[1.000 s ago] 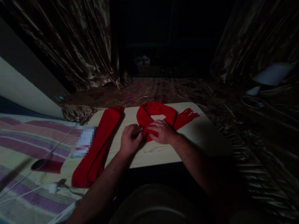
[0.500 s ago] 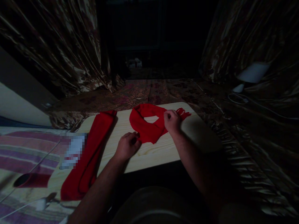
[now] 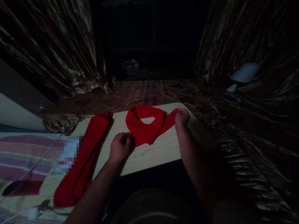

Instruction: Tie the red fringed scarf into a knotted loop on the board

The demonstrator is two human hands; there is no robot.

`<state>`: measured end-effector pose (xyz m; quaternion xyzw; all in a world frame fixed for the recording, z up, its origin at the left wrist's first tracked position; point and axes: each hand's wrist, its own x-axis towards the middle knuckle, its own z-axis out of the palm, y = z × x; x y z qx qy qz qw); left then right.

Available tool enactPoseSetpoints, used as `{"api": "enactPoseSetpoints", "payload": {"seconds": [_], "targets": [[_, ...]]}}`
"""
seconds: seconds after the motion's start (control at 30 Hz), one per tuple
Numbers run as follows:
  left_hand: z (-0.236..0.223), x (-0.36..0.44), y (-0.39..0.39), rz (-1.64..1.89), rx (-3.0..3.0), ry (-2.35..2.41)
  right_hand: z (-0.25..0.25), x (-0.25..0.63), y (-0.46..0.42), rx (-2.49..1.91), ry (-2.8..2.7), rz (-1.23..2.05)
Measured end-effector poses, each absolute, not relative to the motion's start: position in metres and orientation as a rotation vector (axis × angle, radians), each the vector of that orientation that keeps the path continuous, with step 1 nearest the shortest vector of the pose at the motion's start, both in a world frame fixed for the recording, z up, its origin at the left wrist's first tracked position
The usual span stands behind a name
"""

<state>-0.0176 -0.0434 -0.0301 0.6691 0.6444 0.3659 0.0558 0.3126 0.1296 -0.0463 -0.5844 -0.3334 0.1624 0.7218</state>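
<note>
A red fringed scarf (image 3: 144, 132) lies in a loop on a pale wood-grain table (image 3: 144, 158), its ends crossing at the front. My right hand (image 3: 182, 116) is closed on the fringed end at the right, drawing it out from the loop; its fingers cover most of the fringe. At the lower left end of the scarf, my left hand (image 3: 120, 146) is closed, with its fingertips pinching the cloth's edge. A second length of red knitted cloth (image 3: 86, 155) lies folded lengthwise along the table's left side, apart from both hands but close to my left forearm.
A blurred pale packet (image 3: 67, 155) lies by the table's left edge. Beyond it are striped bedding (image 3: 21, 149), a red cylinder with a dark opening (image 3: 30, 188) and a white plug with cable (image 3: 33, 213). A white lamp (image 3: 245, 73) stands far right, near patterned curtains (image 3: 58, 46).
My right hand has moved right along the scarf onto its fringed end, which now looks straighter. My left hand stays at the lower left end. The whole view has shifted slightly.
</note>
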Motion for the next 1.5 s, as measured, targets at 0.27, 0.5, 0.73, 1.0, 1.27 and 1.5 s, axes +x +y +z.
{"api": "enactPoseSetpoints", "payload": {"seconds": [0.27,0.5,0.73,1.0,1.27,1.5], "targets": [[-0.022,-0.012,-0.049,1.302,2.306,1.682,-0.037,0.298,0.117,-1.319,-0.930,0.541],[-0.036,-0.008,-0.045,0.866,2.638,1.415,-0.024,0.279,0.088,-1.577,-1.407,0.454],[-0.037,-0.011,-0.046,0.894,2.576,1.416,-0.029,0.278,0.086,-1.765,-1.694,0.390],[-0.034,-0.010,-0.047,0.931,2.545,1.422,-0.037,0.281,0.093,-1.755,-1.693,0.329],[-0.033,-0.009,-0.048,0.966,2.491,1.411,-0.041,0.282,0.096,-1.700,-1.588,0.360],[-0.030,-0.008,-0.049,0.970,2.473,1.440,-0.040,0.279,0.094,-1.689,-1.596,0.358]]}}
